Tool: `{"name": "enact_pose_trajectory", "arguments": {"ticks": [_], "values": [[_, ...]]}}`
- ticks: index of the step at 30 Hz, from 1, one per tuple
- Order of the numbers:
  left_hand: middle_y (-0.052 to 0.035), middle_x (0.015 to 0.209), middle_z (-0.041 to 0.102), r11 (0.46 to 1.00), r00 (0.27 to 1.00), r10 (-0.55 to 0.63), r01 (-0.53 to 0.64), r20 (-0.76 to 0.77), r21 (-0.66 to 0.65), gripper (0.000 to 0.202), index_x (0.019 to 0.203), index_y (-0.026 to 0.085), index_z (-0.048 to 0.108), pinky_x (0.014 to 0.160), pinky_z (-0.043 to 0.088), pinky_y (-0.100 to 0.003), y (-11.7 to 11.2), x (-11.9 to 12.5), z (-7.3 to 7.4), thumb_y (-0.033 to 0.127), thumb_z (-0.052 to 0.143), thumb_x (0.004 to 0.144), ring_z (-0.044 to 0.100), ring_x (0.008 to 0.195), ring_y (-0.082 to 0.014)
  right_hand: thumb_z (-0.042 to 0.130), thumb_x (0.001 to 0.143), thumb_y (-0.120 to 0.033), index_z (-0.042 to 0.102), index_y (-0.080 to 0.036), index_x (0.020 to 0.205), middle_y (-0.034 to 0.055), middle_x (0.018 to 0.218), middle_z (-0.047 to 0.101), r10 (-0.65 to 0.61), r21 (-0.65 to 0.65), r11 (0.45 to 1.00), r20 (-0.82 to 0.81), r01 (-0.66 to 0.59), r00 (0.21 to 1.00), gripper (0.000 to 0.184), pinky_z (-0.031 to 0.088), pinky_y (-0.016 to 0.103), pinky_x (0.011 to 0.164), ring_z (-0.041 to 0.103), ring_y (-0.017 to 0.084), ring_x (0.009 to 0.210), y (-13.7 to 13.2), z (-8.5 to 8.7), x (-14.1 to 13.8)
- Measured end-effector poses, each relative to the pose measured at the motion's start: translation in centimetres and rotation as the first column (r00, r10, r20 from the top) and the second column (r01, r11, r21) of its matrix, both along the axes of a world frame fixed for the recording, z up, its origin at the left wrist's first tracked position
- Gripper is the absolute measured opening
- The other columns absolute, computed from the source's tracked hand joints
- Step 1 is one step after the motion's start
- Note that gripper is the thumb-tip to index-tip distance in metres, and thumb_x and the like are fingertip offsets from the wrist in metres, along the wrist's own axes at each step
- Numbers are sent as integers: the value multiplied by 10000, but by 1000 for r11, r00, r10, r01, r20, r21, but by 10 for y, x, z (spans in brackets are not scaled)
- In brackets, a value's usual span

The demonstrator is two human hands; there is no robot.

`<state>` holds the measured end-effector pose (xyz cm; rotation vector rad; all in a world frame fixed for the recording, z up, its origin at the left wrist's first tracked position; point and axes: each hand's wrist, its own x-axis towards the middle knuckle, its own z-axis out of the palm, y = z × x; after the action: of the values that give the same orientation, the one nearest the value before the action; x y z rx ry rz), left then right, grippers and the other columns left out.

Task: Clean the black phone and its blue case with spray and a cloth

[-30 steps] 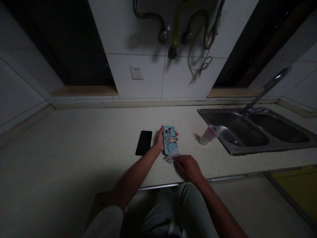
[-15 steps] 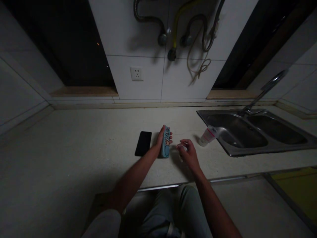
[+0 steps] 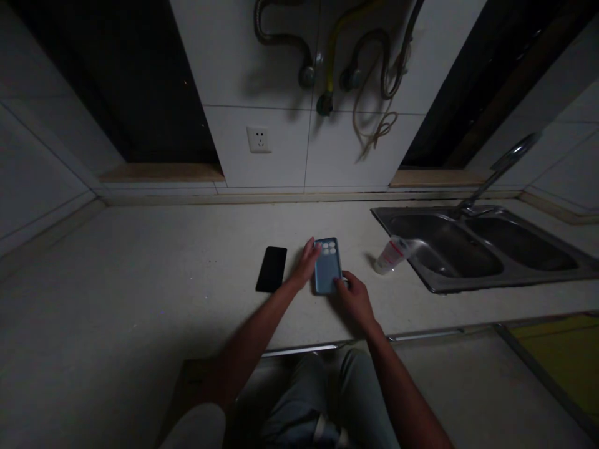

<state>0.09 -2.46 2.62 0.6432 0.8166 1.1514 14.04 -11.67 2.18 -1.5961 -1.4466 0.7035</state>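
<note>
A blue phone case (image 3: 326, 274) is held over the counter with its plain inner side toward me and its camera holes at the top. My left hand (image 3: 306, 265) grips its left edge, thumb at the upper left corner. At the lower right corner, my right hand (image 3: 353, 294) closes on the case with the thumb on its inside. A bit of something white shows by the right fingers, too small to name. Left of the case, a black phone (image 3: 272, 269) lies flat on the counter, apart from both hands.
A clear plastic cup (image 3: 391, 255) with a red band stands tilted on the counter (image 3: 154, 262), beside the double steel sink (image 3: 435, 290). The faucet (image 3: 505, 165) rises behind the sink. A socket (image 3: 259, 140) and hoses (image 3: 330, 68) are on the tiled wall.
The case has been turned from its patterned outside to its plain inside and shifted slightly right. My right hand, apart from it before, now holds its lower right corner.
</note>
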Motion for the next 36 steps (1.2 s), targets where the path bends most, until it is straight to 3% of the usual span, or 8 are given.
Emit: {"name": "enact_pose_trajectory", "arguments": {"ticks": [4, 7, 10, 14, 19, 25, 30, 36], "values": [[-154, 1533, 431, 943, 840, 146, 41, -523, 329, 558, 1198, 222, 613, 1211, 185, -421, -9, -19, 7, 336, 811, 689, 247, 1495, -326, 505, 852, -539, 702, -106, 1087, 82, 785, 704, -108, -2, 994, 28, 108, 994, 531, 449, 304, 604, 586, 207, 639, 6, -2, 34], [-199, 1522, 428, 921, 500, 256, 133, -827, 365, 517, 1224, 211, 597, 1197, 134, -535, -16, -47, 12, 327, 756, 746, 235, 1481, -391, 481, 878, -581, 693, -119, 1155, 68, 716, 683, -151, -4, 988, 158, 153, 976, 579, 427, 304, 595, 592, 215, 622, 5, 2, 49], [-265, 1440, 488, 960, 17, 238, 149, -971, 238, 525, 1285, 168, 547, 1112, 261, -584, -19, -82, 16, 370, 674, 818, 370, 1377, -440, 471, 911, -573, 662, -160, 1245, 99, 776, 720, -143, -80, 980, 363, 184, 921, 565, 431, 316, 638, 658, 250, 717, -2, 5, 56], [-273, 1271, 595, 987, -212, 114, 136, -971, 86, 703, 1265, 151, 548, 965, 422, -499, -17, -120, 20, 612, 688, 754, 542, 1196, -427, 501, 914, -568, 628, -188, 1301, 136, 832, 750, -133, -176, 949, 529, 262, 838, 557, 430, 335, 640, 691, 293, 782, -11, 7, 59], [-264, 1186, 644, 987, -113, 36, 158, -993, 18, 649, 1117, 171, 604, 835, 481, -442, -16, -127, 20, 616, 760, 671, 631, 1091, -415, 486, 918, -584, 640, -204, 1282, 103, 811, 742, -134, -124, 969, 455, 212, 880, 547, 428, 320, 632, 683, 268, 749, -10, 16, 54], [-245, 1135, 689, 1000, 87, 17, 17, -996, 19, 655, 942, 214, 578, 874, 477, -459, -12, -117, 20, 527, 904, 468, 642, 1098, -433, 478, 923, -552, 667, -171, 1248, 39, 688, 687, 102, -38, 995, 276, -95, 956, 535, 416, 285, 593, 609, 200, 606, 2, 17, 15], [-180, 1148, 700, 992, 258, 106, 40, -960, 120, 532, 995, 219, 579, 905, 475, -424, -12, -106, 12, 348, 873, 570, 651, 1095, -366, 462, 945, -471, 696, -183, 1218, 65, 758, 732, 194, -7, 979, 316, -202, 929, 460, 452, 298, 666, 644, 212, 673, 1, 2, -29], [-84, 1000, 732, 989, 843, 91, -15, -530, 146, 408, 1001, 203, 630, 895, 510, -413, -3, -87, -1, 272, 816, 644, 689, 969, -295, 432, 947, -420, 752, -166, 1087, 63, 710, 732, 145, 91, 980, 287, -178, 947, 432, 426, 279, 621, 609, 182, 564, -1, -13, -39]]}}
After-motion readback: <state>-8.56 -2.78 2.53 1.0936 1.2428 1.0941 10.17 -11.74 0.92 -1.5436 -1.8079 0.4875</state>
